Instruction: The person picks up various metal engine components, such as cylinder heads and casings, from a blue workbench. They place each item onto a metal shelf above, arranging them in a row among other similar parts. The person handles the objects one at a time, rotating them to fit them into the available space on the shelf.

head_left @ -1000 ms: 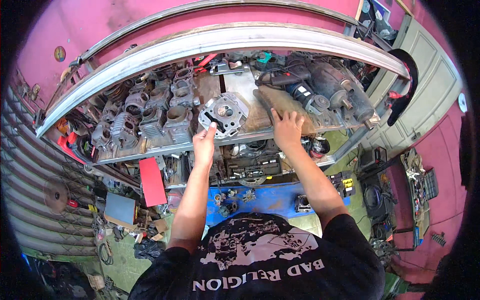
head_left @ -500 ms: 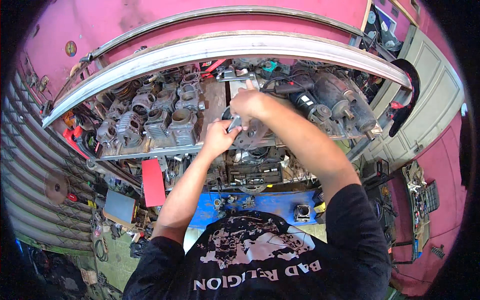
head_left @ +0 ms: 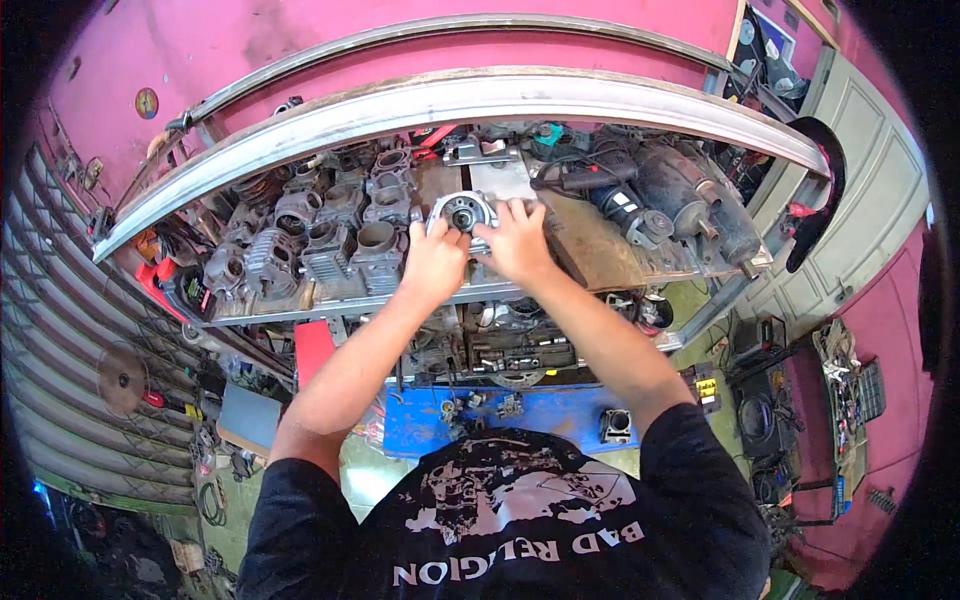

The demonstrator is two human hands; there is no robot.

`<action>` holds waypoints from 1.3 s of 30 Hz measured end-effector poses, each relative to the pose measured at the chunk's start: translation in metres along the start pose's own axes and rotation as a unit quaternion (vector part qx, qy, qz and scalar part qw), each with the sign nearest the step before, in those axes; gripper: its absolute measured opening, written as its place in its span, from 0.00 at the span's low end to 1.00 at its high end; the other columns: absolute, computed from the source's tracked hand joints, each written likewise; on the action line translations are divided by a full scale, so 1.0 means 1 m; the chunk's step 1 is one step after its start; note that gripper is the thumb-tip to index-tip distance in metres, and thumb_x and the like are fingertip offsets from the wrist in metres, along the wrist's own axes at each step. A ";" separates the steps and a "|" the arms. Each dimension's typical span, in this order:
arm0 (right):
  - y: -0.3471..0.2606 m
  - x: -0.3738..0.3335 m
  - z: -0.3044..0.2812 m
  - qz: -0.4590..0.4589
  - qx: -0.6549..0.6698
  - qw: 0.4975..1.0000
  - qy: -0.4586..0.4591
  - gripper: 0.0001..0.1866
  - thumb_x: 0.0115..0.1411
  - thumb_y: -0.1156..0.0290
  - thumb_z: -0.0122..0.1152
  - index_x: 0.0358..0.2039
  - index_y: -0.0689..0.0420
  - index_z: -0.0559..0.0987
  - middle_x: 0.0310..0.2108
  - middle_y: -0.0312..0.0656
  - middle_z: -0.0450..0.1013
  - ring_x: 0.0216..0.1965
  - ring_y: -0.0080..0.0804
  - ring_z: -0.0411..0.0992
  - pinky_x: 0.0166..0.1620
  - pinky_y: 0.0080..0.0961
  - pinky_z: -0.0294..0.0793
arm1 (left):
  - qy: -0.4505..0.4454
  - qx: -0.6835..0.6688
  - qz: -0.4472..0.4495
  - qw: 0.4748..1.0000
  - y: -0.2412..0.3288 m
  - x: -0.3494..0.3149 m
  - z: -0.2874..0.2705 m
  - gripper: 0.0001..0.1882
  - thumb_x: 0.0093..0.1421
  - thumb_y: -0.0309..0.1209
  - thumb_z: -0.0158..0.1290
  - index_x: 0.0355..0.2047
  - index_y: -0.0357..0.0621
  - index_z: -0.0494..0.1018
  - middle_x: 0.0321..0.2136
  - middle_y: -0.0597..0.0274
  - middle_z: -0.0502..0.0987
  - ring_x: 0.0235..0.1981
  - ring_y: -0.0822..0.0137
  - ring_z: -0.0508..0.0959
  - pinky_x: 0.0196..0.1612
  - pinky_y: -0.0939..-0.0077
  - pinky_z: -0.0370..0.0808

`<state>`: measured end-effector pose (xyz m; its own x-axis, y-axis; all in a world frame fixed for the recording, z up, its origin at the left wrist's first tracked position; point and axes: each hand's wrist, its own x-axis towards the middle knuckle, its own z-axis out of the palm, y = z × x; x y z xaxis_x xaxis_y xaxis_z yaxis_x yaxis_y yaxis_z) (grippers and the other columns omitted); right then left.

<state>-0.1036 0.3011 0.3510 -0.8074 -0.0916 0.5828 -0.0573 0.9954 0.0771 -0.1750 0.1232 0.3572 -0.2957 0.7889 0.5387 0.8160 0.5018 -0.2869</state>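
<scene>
On the workbench shelf [head_left: 595, 245] a round silver metal engine part [head_left: 463, 213], with a dark hub and several holes around it, is gripped between my two hands. My left hand [head_left: 435, 262] closes on its left edge, thumb toward the hub. Across from it, my right hand [head_left: 518, 240] has its fingers curled over the right edge. The hub side faces up toward me. Its underside is hidden, so I cannot tell whether it rests on the shelf. Left of my hands stand several engine cylinder blocks [head_left: 376, 240].
To the right lie a dark power tool [head_left: 640, 222] and grey mufflers [head_left: 685, 200]. A pale metal beam [head_left: 480, 88] crosses above the shelf. Below are a socket tray [head_left: 530, 358] and a blue tabletop [head_left: 550, 408] bearing a cylinder block [head_left: 615, 426].
The round part has turned so its hub side faces up. My right hand has come down from above it to its right edge; my left hand has shifted slightly and still grips.
</scene>
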 end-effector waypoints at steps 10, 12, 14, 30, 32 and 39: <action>-0.040 -0.063 0.019 0.036 0.005 0.999 -0.027 0.19 0.59 0.59 0.64 0.51 0.47 0.81 0.68 0.51 0.61 0.68 0.46 0.58 0.61 0.65 0.58 | 0.027 0.024 -0.062 0.997 0.033 -0.072 0.053 0.19 0.57 0.36 0.59 0.50 0.53 0.81 0.45 0.74 0.78 0.44 0.64 0.72 0.43 0.57 0.64; -0.040 -0.073 0.024 0.050 -0.001 0.999 -0.019 0.19 0.61 0.59 0.62 0.53 0.46 0.81 0.69 0.49 0.60 0.68 0.45 0.58 0.62 0.65 0.57 | 0.029 0.001 -0.069 0.997 0.039 -0.075 0.049 0.19 0.59 0.37 0.59 0.51 0.53 0.81 0.47 0.74 0.78 0.44 0.64 0.72 0.44 0.57 0.64; -0.042 -0.077 0.033 0.063 -0.023 0.998 -0.020 0.19 0.63 0.60 0.59 0.54 0.46 0.81 0.71 0.47 0.59 0.69 0.45 0.57 0.62 0.66 0.57 | 0.025 -0.016 -0.077 0.997 0.041 -0.079 0.046 0.20 0.61 0.38 0.58 0.53 0.53 0.80 0.49 0.75 0.78 0.45 0.63 0.72 0.45 0.56 0.64; -0.029 -0.034 0.061 0.138 -0.072 0.987 -0.040 0.12 0.66 0.65 0.53 0.43 0.43 0.84 0.47 0.44 0.76 0.60 0.44 0.64 0.65 0.61 0.53 | -0.086 0.038 -0.146 0.985 0.026 -0.033 0.081 0.17 0.65 0.39 0.55 0.53 0.63 0.81 0.48 0.78 0.82 0.47 0.61 0.78 0.45 0.53 0.71; -0.023 -0.026 0.065 0.143 -0.075 0.986 -0.040 0.12 0.66 0.64 0.52 0.43 0.43 0.84 0.47 0.44 0.76 0.60 0.43 0.64 0.65 0.60 0.53 | -0.099 0.018 -0.163 0.981 0.026 -0.024 0.086 0.16 0.66 0.40 0.55 0.53 0.63 0.81 0.50 0.73 0.83 0.50 0.60 0.79 0.47 0.53 0.75; -0.002 0.002 0.081 0.157 -0.059 0.983 -0.073 0.14 0.67 0.64 0.51 0.45 0.40 0.85 0.48 0.42 0.78 0.61 0.40 0.65 0.65 0.60 0.52 | -0.206 -0.088 -0.308 0.925 0.017 0.024 0.094 0.16 0.71 0.40 0.48 0.43 0.50 0.84 0.42 0.54 0.86 0.45 0.50 0.86 0.46 0.51 0.82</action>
<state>-0.1530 0.3010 0.2864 -0.8508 0.2334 0.4709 0.2696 0.9629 0.0099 -0.2154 0.1837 0.2905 -0.8654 0.4596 0.1998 0.4878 0.8639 0.1257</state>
